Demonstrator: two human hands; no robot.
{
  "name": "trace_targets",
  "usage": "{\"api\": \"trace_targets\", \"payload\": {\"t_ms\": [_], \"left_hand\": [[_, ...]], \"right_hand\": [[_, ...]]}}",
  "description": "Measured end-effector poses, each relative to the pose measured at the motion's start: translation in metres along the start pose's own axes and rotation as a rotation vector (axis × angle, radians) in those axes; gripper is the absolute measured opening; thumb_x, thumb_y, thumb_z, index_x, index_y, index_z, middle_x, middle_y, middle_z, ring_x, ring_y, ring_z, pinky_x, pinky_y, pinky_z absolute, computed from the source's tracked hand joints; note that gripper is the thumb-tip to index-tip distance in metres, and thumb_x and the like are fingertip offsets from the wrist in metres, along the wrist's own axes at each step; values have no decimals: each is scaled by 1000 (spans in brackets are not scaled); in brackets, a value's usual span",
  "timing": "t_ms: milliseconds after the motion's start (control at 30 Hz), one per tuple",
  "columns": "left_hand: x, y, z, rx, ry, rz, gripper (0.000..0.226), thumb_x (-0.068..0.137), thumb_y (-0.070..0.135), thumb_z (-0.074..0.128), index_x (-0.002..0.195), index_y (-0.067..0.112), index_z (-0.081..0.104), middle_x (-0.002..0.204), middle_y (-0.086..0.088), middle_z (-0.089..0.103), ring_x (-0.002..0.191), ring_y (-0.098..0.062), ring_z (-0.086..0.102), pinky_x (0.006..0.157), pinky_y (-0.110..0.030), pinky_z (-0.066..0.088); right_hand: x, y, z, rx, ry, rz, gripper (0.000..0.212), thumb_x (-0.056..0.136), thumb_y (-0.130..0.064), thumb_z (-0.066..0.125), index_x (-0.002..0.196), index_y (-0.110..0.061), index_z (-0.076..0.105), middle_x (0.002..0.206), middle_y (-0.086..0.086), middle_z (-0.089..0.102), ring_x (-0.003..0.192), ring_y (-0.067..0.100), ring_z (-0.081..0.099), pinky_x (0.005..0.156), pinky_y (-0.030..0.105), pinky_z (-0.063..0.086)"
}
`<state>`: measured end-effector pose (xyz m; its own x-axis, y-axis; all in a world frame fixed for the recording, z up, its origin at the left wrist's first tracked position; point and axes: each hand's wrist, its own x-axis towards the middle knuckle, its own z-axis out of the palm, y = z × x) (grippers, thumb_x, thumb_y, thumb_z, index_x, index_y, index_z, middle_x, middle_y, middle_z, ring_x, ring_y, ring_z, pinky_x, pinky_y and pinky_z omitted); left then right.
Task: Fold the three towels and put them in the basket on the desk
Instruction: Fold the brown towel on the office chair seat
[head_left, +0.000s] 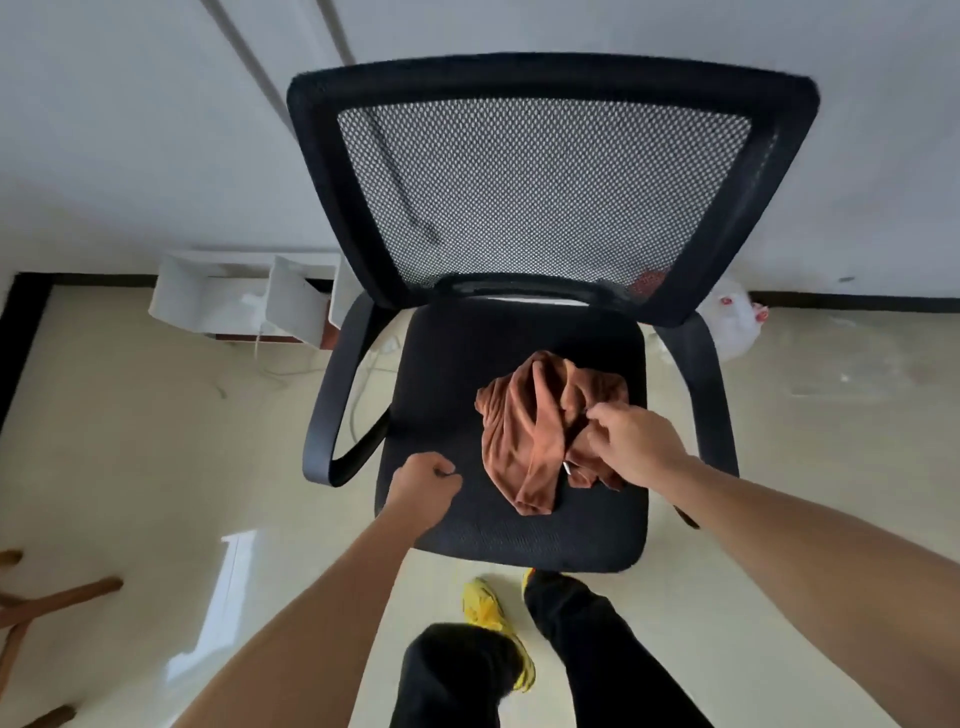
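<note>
A crumpled rust-brown towel (524, 431) lies on the right half of a black office chair's seat (441, 374). My right hand (634, 441) is over the towel's right edge, fingers pinched on a fold of the cloth. My left hand (423, 491) hovers over the front left of the seat, curled into a loose fist with nothing in it. Only this one towel shows. No basket or desk is in view.
The chair has a mesh backrest (545, 187) and two black armrests (337, 405). White boxes (239, 296) and a plastic bag (732, 322) sit by the wall on the pale tiled floor. Wooden legs (47, 608) show at the left. My feet in yellow shoes (488, 613) stand before the chair.
</note>
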<state>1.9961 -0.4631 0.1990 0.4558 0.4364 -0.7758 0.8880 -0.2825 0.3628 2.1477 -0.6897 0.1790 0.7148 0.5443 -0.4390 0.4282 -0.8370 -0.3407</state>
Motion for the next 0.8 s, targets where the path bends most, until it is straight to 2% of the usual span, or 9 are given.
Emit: {"api": "trace_targets", "payload": {"t_ms": [100, 267, 367, 433, 500, 567, 633, 700, 800], "left_hand": [[51, -1, 13, -229, -63, -147, 7, 79, 18, 62, 85, 14, 64, 74, -8, 60, 56, -19, 52, 51, -23, 39], [149, 18, 34, -449, -15, -141, 28, 87, 13, 65, 115, 10, 59, 78, -8, 61, 64, -20, 56, 55, -31, 49], [192, 33, 44, -616, -17, -178, 27, 88, 19, 68, 112, 13, 58, 85, -7, 63, 74, -21, 61, 59, -31, 52], [205, 36, 50, -616, -41, -177, 34, 84, 17, 71, 115, 13, 56, 90, -8, 65, 73, -19, 62, 54, -28, 50], [208, 35, 49, -616, -100, -184, 47, 82, 5, 68, 123, 18, 49, 80, -8, 64, 59, -15, 59, 48, -26, 44], [203, 31, 43, -584, -158, -198, 28, 79, -1, 61, 100, 16, 56, 67, -7, 56, 48, -13, 50, 46, -24, 40], [192, 28, 28, -566, -182, -215, 11, 78, 0, 58, 71, 10, 57, 61, -6, 49, 43, -12, 43, 44, -22, 39], [181, 22, 10, -610, -125, -217, 11, 78, 3, 59, 68, 8, 60, 60, -6, 50, 41, -12, 41, 42, -21, 40], [156, 9, -17, -572, 28, -138, 15, 79, 3, 60, 66, 9, 65, 61, -7, 54, 49, -15, 46, 50, -25, 45]], "right_hand": [[37, 4, 20, 40, 62, 18, 33, 93, -33, 53, 122, -19, 60, 112, 2, 67, 98, 25, 65, 79, 38, 54], [108, 14, 58, 161, 215, 250, 55, 91, -42, 56, 139, -18, 43, 129, 7, 55, 119, 29, 52, 86, 42, 48], [132, 24, 81, 169, 39, 412, 66, 84, -39, 63, 142, -22, 36, 130, 9, 55, 120, 34, 52, 92, 45, 48], [136, 25, 97, 115, -25, 372, 37, 83, -29, 61, 118, -22, 54, 114, 12, 62, 109, 36, 56, 83, 41, 50], [134, 16, 104, 168, 19, 329, 8, 81, -19, 57, 76, -22, 53, 91, 11, 62, 93, 35, 59, 71, 36, 46], [130, 7, 106, 273, 97, 286, 16, 82, -12, 56, 69, -20, 50, 83, 7, 59, 85, 30, 60, 70, 32, 44], [123, -12, 101, 336, 193, 227, 7, 83, -5, 58, 82, -11, 61, 86, 2, 54, 85, 20, 56, 75, 22, 42], [115, -34, 90, 384, 297, 147, 14, 82, 3, 58, 91, -7, 64, 92, -2, 51, 88, 12, 51, 76, 8, 35], [102, -57, 80, 342, 454, -54, 22, 76, 7, 59, 92, -6, 65, 108, 7, 57, 110, 22, 51, 92, 12, 34]]}}
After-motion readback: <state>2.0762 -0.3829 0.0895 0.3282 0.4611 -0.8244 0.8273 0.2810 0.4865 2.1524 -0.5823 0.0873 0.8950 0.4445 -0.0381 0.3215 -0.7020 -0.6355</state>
